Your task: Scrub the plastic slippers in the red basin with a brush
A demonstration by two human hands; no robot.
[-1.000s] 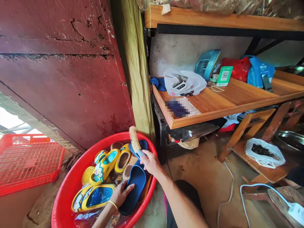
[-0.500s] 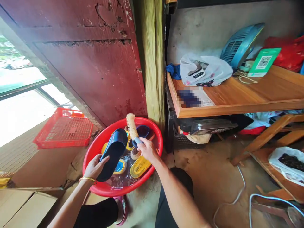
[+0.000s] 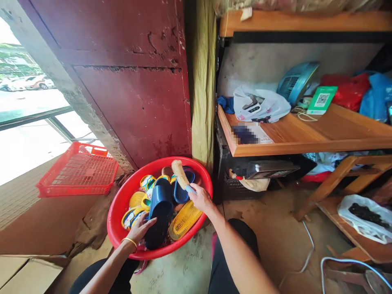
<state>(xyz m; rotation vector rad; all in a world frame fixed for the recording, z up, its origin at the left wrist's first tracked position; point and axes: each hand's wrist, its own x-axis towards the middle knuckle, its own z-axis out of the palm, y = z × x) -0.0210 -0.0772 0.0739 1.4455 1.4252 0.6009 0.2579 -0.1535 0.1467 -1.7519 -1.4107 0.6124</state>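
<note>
A dark blue slipper [image 3: 161,206] lies over the other footwear in a red basin [image 3: 114,218]. My left hand [image 3: 139,230] grips its left edge. In my right hand [image 3: 200,199] is the blue-grey handle of a brush [image 3: 180,174], whose pale bristled head points up and left above the basin. Yellow slippers, one of them sole up [image 3: 185,219], and a second blue slipper [image 3: 184,188] sit around the held one. Water shows only in small patches between the shoes.
A red plastic crate [image 3: 78,171] stands left of the basin, with cardboard [image 3: 30,273] below it. To the right, a wooden shelf [image 3: 309,147] holds a white bag [image 3: 260,104] and a blue fan [image 3: 295,83]. A white cable [image 3: 352,260] lies at lower right.
The blue slipper has come down and to the right with my left hand, toward the basin's middle. The view has shifted, and more yellow shoes show at the basin's left.
</note>
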